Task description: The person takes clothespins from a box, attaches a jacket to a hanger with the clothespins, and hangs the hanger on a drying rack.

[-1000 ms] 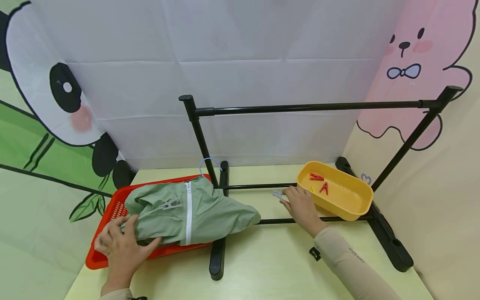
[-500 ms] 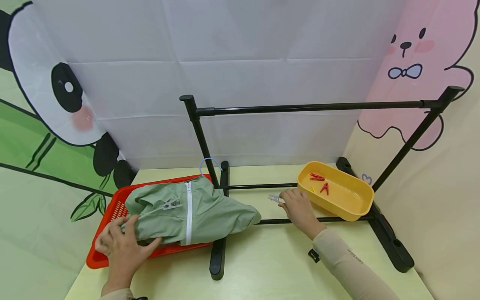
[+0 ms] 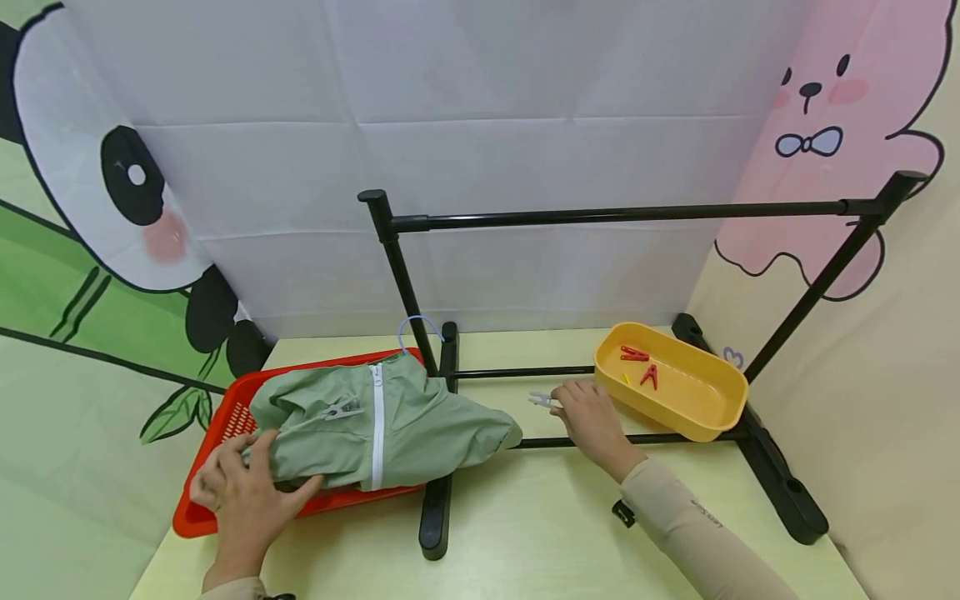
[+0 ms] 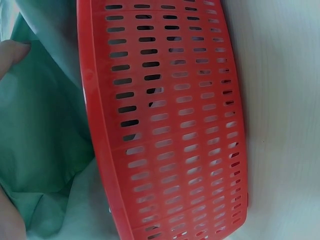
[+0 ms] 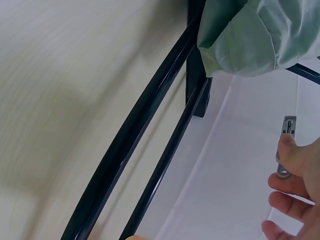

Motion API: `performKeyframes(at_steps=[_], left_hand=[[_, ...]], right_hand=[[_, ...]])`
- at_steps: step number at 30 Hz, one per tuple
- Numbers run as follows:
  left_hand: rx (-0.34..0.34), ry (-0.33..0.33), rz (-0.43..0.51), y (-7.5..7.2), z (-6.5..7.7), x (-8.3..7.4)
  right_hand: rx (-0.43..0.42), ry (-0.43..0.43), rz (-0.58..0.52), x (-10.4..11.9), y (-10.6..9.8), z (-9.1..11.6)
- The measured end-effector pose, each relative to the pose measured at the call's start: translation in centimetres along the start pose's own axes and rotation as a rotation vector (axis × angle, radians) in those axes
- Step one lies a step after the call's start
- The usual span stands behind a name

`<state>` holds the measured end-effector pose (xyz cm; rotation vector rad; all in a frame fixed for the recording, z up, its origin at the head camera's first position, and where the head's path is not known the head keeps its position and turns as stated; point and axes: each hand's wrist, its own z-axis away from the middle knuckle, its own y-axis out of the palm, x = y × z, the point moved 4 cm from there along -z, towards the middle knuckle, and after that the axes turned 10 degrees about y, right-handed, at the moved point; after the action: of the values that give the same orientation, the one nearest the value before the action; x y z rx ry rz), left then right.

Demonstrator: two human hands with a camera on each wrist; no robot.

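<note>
A green zip-up garment (image 3: 405, 425) lies in a red perforated basket (image 3: 225, 417) at the left of the table. My left hand (image 3: 243, 487) rests on the garment at the basket's front corner, fingers curled over the cloth; in the left wrist view my thumb (image 4: 12, 50) touches the garment (image 4: 35, 125) beside the basket wall (image 4: 170, 125). My right hand (image 3: 561, 402) pinches a small grey clothespin (image 3: 542, 401) between the garment and the yellow tray (image 3: 720, 408). The right wrist view shows that clothespin (image 5: 287, 145) in my fingertips. Another grey clothespin (image 3: 341, 408) sits on the garment.
A black clothes rack (image 3: 622, 215) stands across the table, its base bars (image 5: 150, 125) running under my right hand. The yellow tray holds two red clothespins (image 3: 634, 354). A pale blue hanger hook (image 3: 420, 319) sticks out behind the garment. Printed backdrop panels close off the back and sides.
My right hand has moved left, away from the yellow tray and toward the garment, carrying the grey clothespin. My left hand has stayed on the garment.
</note>
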<state>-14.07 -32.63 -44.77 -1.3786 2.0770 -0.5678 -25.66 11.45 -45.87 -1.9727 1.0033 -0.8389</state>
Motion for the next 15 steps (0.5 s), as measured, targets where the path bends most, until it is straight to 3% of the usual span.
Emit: performKeyframes(at_steps=[5, 15], left_hand=[[0.0, 0.001, 0.001, 0.1, 0.0, 0.0], [0.009, -0.011, 0.007, 0.1, 0.1, 0.1]], right_hand=[[0.037, 0.013, -0.009, 0.4, 0.1, 0.0], [0.025, -0.024, -0.044, 1.5, 0.2, 0.1]])
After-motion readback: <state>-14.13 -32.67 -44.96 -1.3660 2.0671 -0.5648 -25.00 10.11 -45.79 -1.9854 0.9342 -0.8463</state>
